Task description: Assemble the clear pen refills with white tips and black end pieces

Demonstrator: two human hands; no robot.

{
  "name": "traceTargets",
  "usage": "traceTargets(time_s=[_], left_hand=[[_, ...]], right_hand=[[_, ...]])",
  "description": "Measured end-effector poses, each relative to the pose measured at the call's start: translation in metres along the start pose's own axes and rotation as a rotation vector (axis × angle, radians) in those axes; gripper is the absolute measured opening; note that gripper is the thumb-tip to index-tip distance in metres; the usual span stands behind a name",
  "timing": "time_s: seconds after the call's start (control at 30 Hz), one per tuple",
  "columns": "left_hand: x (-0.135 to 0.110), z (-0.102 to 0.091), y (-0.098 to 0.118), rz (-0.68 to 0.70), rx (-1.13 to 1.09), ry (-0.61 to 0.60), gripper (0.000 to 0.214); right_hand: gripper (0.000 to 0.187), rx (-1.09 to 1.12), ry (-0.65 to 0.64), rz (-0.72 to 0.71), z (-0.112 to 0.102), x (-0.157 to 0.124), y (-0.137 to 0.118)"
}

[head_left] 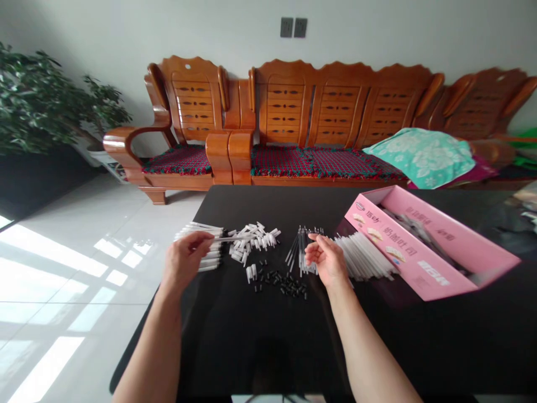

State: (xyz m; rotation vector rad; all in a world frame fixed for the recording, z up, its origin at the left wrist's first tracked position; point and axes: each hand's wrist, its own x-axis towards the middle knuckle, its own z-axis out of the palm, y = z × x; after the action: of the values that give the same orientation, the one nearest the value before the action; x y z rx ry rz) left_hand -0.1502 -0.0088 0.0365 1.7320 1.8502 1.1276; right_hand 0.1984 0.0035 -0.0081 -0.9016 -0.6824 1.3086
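Note:
My left hand [184, 258] is closed in a pinch on a slim whitish pen barrel [225, 239], which points right over a heap of small white pen parts [254, 238]. Under and behind that hand lies a stack of white pens with black ends [212, 260]. My right hand [329, 260] hovers over a bunch of dark-inked pen refills [301, 252]; its fingers are loosely bent and apart, with nothing visible in them. Right of it are many white pen barrels [367, 257]. Small black plugs [289, 284] lie scattered between my hands.
A pink cardboard box [428, 246] stands at the right of the black table [251, 341], with pieces inside that I cannot make out. Wooden seats [285, 112] line the wall beyond, with a turquoise cloth [423, 157] on one. Leafy plants [46, 106] are at the left.

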Motion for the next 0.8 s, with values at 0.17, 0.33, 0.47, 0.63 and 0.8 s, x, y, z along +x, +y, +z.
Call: traceTargets(time_s=[0.17,0.33,0.47,0.63,0.8], left_hand=[[-0.014,-0.048,-0.060,-0.126,0.094,0.074,0.032],[-0.021,-0.052,-0.092,-0.154,0.056,0.070,0.035],[-0.020,-0.050,-0.102,-0.193,0.103,0.047,0.039],[-0.020,-0.052,-0.086,-0.181,0.165,0.118,0.038],[-0.007,-0.027,-0.032,-0.072,0.038,0.134,0.037]], right_hand=[[0.034,0.006,-0.001,-0.019,0.000,-0.001,-0.002],[0.032,0.015,0.035,-0.072,-0.006,0.001,-0.007],[0.032,0.027,0.153,-0.171,-0.016,0.005,-0.013],[0.028,-0.022,0.398,-0.315,-0.031,0.011,-0.023],[0.020,-0.396,0.663,-0.423,-0.047,0.012,-0.033]])
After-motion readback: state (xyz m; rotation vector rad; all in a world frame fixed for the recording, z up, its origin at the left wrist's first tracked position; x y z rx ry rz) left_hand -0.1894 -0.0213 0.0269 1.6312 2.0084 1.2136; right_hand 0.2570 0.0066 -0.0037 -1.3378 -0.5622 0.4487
